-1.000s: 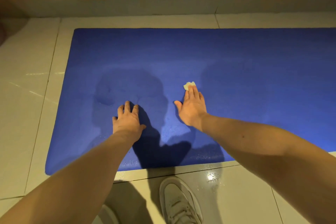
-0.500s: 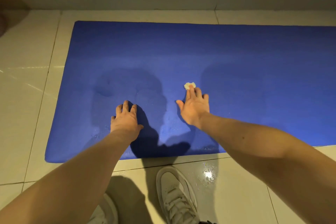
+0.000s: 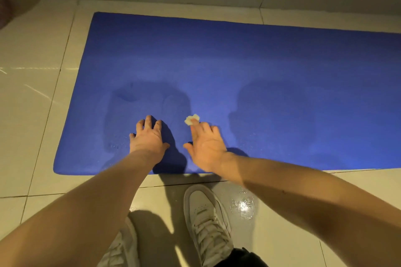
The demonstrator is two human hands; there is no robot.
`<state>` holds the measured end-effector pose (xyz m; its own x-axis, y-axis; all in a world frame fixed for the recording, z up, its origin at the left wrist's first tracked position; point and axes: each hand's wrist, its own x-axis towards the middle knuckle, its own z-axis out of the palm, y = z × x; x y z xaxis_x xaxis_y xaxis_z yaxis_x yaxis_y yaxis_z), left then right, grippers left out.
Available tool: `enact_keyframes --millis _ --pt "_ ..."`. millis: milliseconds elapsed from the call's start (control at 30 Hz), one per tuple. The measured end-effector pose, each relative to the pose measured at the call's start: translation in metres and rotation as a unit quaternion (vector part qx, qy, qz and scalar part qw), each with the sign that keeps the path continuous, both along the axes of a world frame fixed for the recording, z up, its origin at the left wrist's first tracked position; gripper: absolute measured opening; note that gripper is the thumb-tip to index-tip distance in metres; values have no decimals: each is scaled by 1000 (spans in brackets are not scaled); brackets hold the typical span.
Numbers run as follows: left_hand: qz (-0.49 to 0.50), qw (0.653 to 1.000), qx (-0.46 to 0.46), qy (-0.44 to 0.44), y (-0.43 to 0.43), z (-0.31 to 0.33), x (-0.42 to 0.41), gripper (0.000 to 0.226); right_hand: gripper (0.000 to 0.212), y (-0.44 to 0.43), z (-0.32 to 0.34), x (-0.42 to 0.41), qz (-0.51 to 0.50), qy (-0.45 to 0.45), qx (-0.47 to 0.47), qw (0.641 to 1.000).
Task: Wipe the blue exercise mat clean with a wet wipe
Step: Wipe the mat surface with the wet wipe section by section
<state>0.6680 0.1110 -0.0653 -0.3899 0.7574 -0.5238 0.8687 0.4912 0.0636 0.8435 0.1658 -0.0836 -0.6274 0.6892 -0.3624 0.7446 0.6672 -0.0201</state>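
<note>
The small wet wipe [image 3: 191, 119], soft and light, lies bunched on the blue mat [image 3: 238, 67] under the right hand [image 3: 207, 147]'s flat fingertips; best pressed from above; the left hand [image 3: 147, 138] rests spread beside it.

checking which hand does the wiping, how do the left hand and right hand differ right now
The right hand presses a small white wipe under its fingertips; the left hand shows no wipe. The left hand's fingers are spread, the right hand's lie closer together. Both rest on the blue mat near its front edge.
</note>
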Motion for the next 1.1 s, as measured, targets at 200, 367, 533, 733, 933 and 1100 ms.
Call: enact_keyframes --millis 200,367,533,733,933,1100 --pt "4 1000 5 -2 -23 -1 -2 84 71 67 12 48 -105 -112 48 987" --pt "12 1000 5 2 -28 -1 1 83 79 20 -7 21 -63 -94 48 992" --pt "20 1000 6 -4 -28 -2 2 83 75 -43 -7 11 12 56 -21 998" --pt "19 1000 2 -9 -33 -2 2 83 74 5 -6 45 -43 -25 18 999" --pt "21 1000 -3 -20 -50 1 -1 86 70 1 1 44 -90 -22 37 995" --pt "18 1000 -11 -19 -50 0 1 88 61 -58 -2 26 41 68 -28 996"
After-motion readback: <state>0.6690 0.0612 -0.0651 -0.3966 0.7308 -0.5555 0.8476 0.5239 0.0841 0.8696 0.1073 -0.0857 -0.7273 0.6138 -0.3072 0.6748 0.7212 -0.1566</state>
